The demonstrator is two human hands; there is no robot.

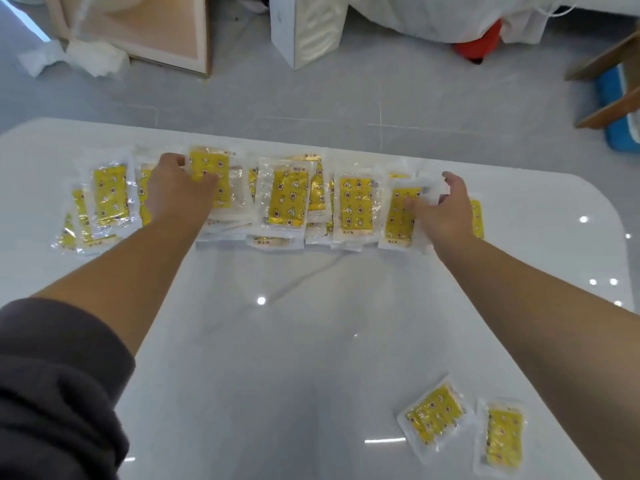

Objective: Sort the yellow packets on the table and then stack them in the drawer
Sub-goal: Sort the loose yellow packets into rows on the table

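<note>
Now we are stretching both bare arms out over the white tabletop (277,341) toward its far edge. A long, overlapping row of yellow packets (289,202) is lying there, running from near the far left corner across to the right side.

Our left hand (178,190) is gripping the left packet (211,174), with the thumb curling round its left rim and the fingers pressing on its yellow face. This packet is sitting on top of the row, left of the row's middle.

Our right hand (448,211) is grasping the right packet (398,216) near the row's right end. The fingers are lying across its printed front, and the thumb is sticking up beyond its clear far corner, which is showing between thumb and forefinger. We cannot tell how firmly that corner is being pinched.

Two more packets are lying well apart from the row, near the tabletop's near right corner. One is a tilted packet (434,415), and just beside it on the right is a straighter packet (504,436).

A dark sleeve (59,393) is bunching on our left arm. Beyond the far edge a grey floor (346,95) is showing, with a wooden board (166,29), a white box (304,29) and a red object (479,43) on it.
</note>
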